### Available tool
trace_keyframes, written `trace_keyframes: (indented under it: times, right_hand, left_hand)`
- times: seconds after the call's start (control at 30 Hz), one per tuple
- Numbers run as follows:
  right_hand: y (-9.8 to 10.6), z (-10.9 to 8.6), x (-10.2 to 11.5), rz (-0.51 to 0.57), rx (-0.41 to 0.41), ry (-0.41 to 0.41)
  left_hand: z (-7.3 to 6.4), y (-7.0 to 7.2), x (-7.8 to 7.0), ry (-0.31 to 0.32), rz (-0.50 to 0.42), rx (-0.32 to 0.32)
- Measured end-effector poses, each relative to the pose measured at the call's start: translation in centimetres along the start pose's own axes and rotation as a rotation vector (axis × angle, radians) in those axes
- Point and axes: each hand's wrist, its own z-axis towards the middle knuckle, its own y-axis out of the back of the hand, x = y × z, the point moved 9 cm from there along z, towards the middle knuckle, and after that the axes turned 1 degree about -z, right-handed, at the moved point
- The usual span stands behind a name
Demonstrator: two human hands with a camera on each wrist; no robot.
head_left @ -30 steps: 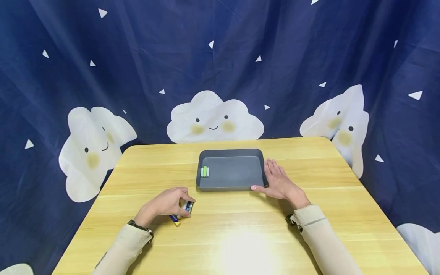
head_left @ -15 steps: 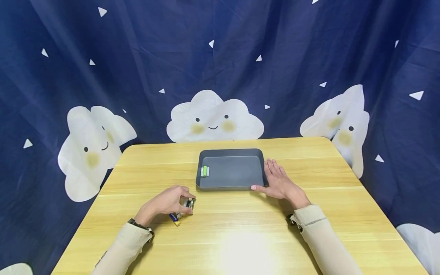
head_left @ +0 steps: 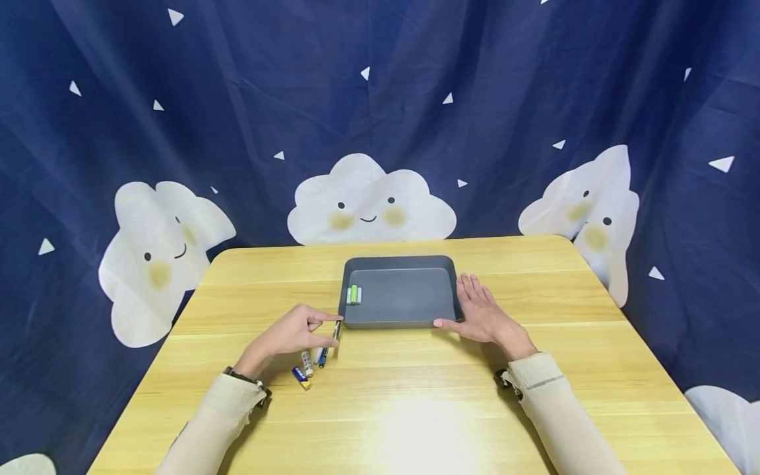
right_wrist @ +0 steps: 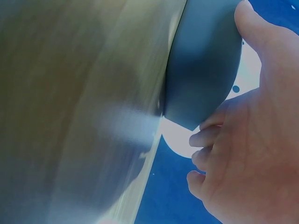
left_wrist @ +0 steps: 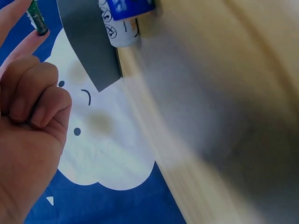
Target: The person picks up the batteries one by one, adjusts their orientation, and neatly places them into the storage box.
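Left hand (head_left: 292, 332) had moved beside the tray (head_left: 410, 297), grip pinching a battery (head_left: 337, 330) endwise. Right hand (head_left: 483, 320), unclenched, touched the tray, presumably steadying it.

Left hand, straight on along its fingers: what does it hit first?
Likely the grey tray, at its near-left corner: the left hand, pinching a battery, has its index fingertip right by it. Depth is unclear; they may be touching.

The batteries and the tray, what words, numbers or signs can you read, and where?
No words or numbers can be read.
White battery: small round signs, details unclear.
Blue battery: pale marks, cut off, unreadable.
Held battery: print too small.
Batteries in the tray: too small.
Gray tray: no writing shows.
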Motion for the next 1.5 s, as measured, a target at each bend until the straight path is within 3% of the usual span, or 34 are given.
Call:
trace_keyframes:
  times: [0.27,0.77,1.13,1.5]
  right_hand:
    - [0.1,0.1,0.0,0.001,0.003,-0.004]
    - [0.0,0.1,-0.1,0.012,0.007,-0.017]
    - [-0.1,0.0,0.0,0.013,0.022,-0.021]
    - [-0.1,0.0,0.0,0.006,0.027,-0.024]
  left_hand:
    - [1.2,1.1,-0.4,-0.042,-0.033,-0.075]
    - [3.7,2.3,0.0,0.000,-0.189,-0.118]
    - [5.8,2.4,-0.4,-0.003,-0.177,-0.137]
    - [7.0,2.1,0.6,0.043,-0.122,-0.163]
